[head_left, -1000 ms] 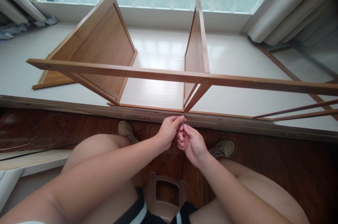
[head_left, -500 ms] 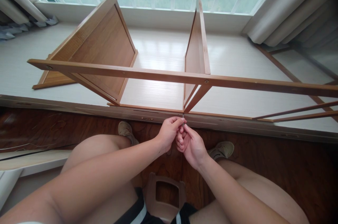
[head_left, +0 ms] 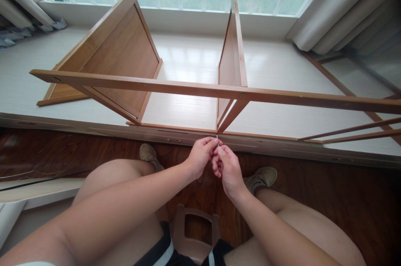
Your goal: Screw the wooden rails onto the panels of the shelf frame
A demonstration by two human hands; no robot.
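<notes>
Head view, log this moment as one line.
left hand: pinching rod | right hand: pinching rod | rod: tip by rack's lower rail, contact unclear | rack: on ledge

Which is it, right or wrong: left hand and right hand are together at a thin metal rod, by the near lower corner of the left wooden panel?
Wrong panel: the head view shows the left hand and right hand together at a thin metal rod, by the near lower corner of the right wooden panel.
</notes>
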